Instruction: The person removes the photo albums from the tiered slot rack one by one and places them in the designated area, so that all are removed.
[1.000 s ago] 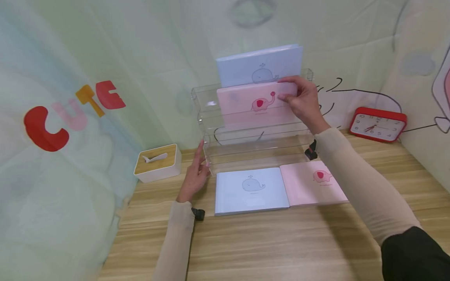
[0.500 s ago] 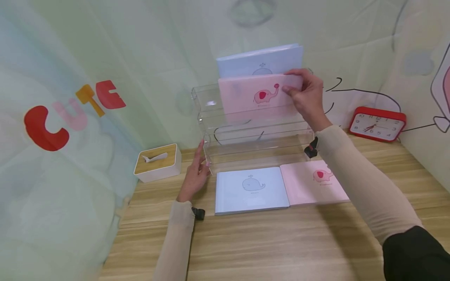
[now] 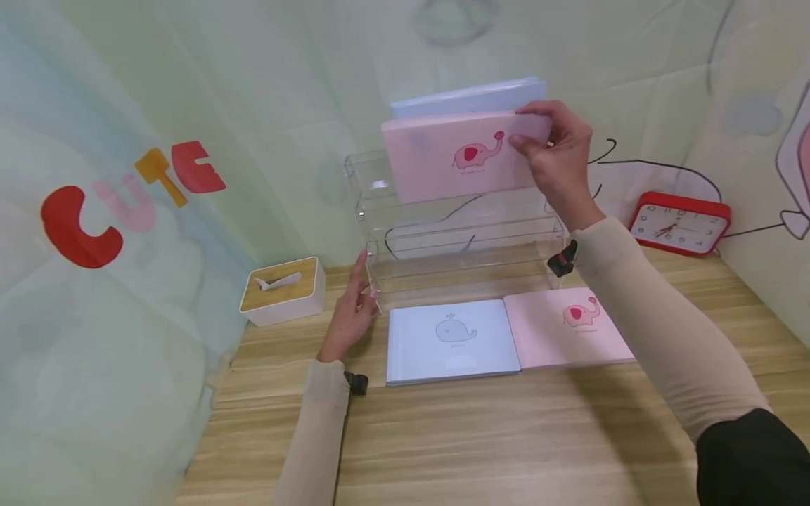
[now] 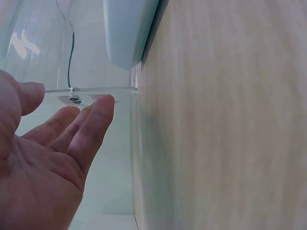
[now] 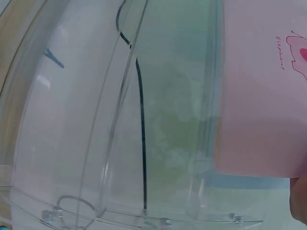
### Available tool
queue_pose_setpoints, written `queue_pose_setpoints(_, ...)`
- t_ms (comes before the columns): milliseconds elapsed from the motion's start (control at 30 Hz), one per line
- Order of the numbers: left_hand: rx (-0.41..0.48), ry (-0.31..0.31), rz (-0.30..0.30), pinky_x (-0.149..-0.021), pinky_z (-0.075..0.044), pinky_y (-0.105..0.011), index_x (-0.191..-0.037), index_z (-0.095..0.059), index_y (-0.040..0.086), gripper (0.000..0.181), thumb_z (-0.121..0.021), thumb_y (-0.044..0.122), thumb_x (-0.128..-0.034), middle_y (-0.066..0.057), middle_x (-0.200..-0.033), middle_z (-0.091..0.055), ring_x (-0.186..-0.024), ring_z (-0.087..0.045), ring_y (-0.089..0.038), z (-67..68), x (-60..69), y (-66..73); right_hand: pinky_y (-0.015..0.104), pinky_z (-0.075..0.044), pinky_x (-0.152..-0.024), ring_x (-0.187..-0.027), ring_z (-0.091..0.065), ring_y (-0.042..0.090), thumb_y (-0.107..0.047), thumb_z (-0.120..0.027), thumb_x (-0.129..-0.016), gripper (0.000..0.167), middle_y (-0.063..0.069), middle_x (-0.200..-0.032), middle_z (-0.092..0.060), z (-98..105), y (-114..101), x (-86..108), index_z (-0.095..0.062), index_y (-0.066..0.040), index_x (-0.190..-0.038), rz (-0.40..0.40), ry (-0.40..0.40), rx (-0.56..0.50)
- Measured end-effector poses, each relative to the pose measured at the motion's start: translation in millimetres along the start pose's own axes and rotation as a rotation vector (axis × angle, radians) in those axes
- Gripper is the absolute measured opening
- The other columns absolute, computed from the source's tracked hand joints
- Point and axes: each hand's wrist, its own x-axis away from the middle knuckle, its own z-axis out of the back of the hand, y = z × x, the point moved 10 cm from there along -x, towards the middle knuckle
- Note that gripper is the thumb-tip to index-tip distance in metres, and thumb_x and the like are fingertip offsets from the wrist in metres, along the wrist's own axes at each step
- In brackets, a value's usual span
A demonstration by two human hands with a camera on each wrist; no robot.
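Observation:
My right hand [image 3: 562, 163] pinches the upper right corner of a pink book [image 3: 427, 158] with a red elephant on its cover. The book is raised in front of a blue book [image 3: 468, 98], which stands in the top tier of a clear acrylic rack [image 3: 462, 266]. In the right wrist view, the pink book's lower edge [image 5: 254, 165] shows beside the rack's clear tiers. My left hand [image 3: 348, 320] is at the rack's left side, its fingers fairly straight; in the left wrist view the fingertips [image 4: 103, 103] touch or nearly touch the side panel.
In front of the rack, a blue whale book [image 3: 411, 351] and another pink elephant book [image 3: 544, 344] lie side by side on the wooden table [image 3: 474, 443]. A tissue box [image 3: 297, 309] stands left, a red clock [image 3: 680, 223] right. A patterned curtain hangs behind.
My right hand has lifted the pink book up out of the rack's middle tier, covering more of the blue book behind. My left hand has stayed at the rack's side.

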Motion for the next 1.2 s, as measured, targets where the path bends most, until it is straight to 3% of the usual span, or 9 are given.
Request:
queue_pose_setpoints(233,0.011,-0.012,-0.014,-0.091,-0.064,-0.052,-0.171,-0.003,0.051,0.082,-0.049,0.014,-0.1135,-0.032,-0.16,-0.051,-0.119,-0.074,-0.044,-0.2,-1.2,1.7,0.037,-0.064,-0.1,-0.117,-0.075,0.017,-0.006,-0.076,-0.098,0.027,0.003,-0.129,-0.077,-1,-16,7.9,-0.077,-0.012,-0.125,0.04,-0.01,-0.025)
queue_pose_setpoints(500,0.002,-0.015,-0.022,-0.09,-0.064,-0.054,-0.172,-0.003,0.048,0.08,-0.048,0.016,-0.1144,-0.033,-0.158,-0.053,-0.111,-0.076,-0.043,-1.3,-0.9,3.6,0.034,-0.065,-0.099,-0.115,-0.074,0.016,-0.005,-0.079,-0.096,0.028,0.007,-0.131,-0.076,4,-21,27.8,-0.078,-0.015,-0.122,0.028,-0.023,-0.073)
queue_pose_setpoints(767,-0.001,-0.013,-0.017,-0.09,-0.064,-0.056,-0.171,-0.002,0.05,0.081,-0.048,0.015,-0.1143,-0.033,-0.158,-0.053,-0.106,-0.077,-0.042,-0.9,-1.7,4.9,0.029,-0.065,-0.094,-0.114,-0.074,0.019,-0.007,-0.081,-0.094,0.03,0.005,-0.129,-0.075,14,-22,53.9,-0.077,-0.012,-0.124,-0.006,-0.01,-0.113)
queue_pose_setpoints(1033,0.002,-0.008,-0.013,-0.093,-0.063,-0.057,-0.171,-0.002,0.052,0.083,-0.049,0.013,-0.1134,-0.032,-0.161,-0.05,-0.126,-0.071,-0.046,-1.1,-2.4,5.4,0.037,-0.065,-0.098,-0.116,-0.076,0.018,-0.018,-0.083,-0.095,0.031,-0.001,-0.131,-0.076,23,-14,84.7,-0.078,-0.019,-0.126,-0.094,-0.008,-0.05)
queue_pose_setpoints(1200,0.011,-0.006,-0.017,-0.094,-0.062,-0.056,-0.171,-0.002,0.051,0.085,-0.049,0.01,-0.1127,-0.027,-0.169,-0.041,-0.139,-0.062,-0.046,-1.2,-2.4,6.1,0.038,-0.065,-0.097,-0.113,-0.077,0.016,-0.018,-0.083,-0.095,0.032,-0.003,-0.129,-0.078,26,-4,104.1,-0.077,-0.018,-0.127,-0.152,-0.018,-0.031)
